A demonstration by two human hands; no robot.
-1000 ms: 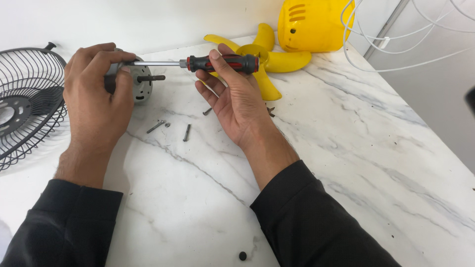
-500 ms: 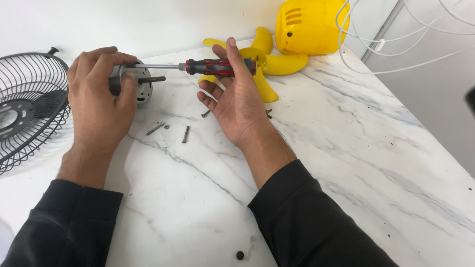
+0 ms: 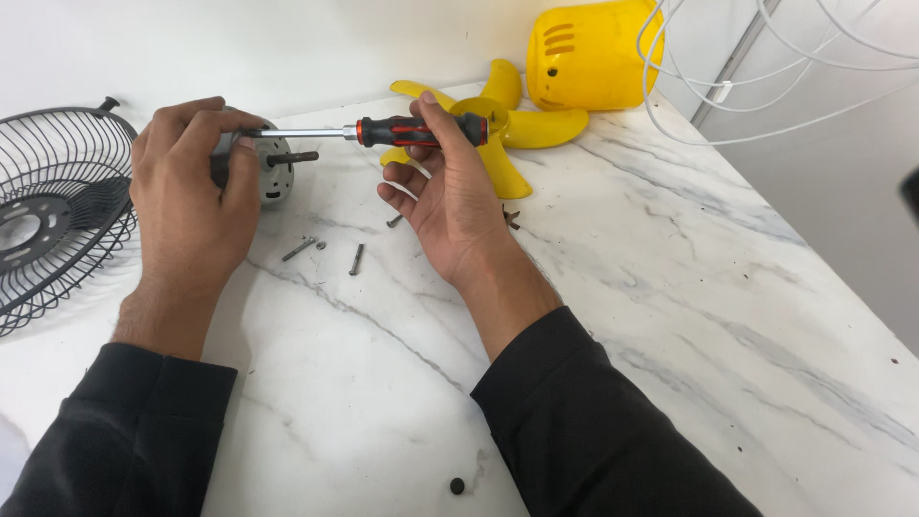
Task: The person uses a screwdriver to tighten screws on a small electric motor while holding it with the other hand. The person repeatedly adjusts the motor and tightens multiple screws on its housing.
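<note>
My left hand point(image 3: 191, 196) grips a small grey fan motor point(image 3: 273, 168) on its side on the white marble table point(image 3: 670, 287), its dark shaft pointing right. My right hand point(image 3: 450, 196) holds a black and red screwdriver point(image 3: 416, 130) by the handle, thumb on top and fingers spread below. The steel blade runs left to the motor's face by my left fingertips. Loose dark screws point(image 3: 356, 258) lie on the table between my hands.
A black wire fan guard point(image 3: 53, 211) lies at the left edge. A yellow fan blade point(image 3: 512, 129) and a yellow motor housing point(image 3: 589, 57) sit at the back. White cables point(image 3: 728, 86) hang at the right. A small black cap point(image 3: 458, 485) lies near me.
My right thumb and fingers have shifted on the screwdriver handle, as if turning it. The left hand and motor have stayed in place.
</note>
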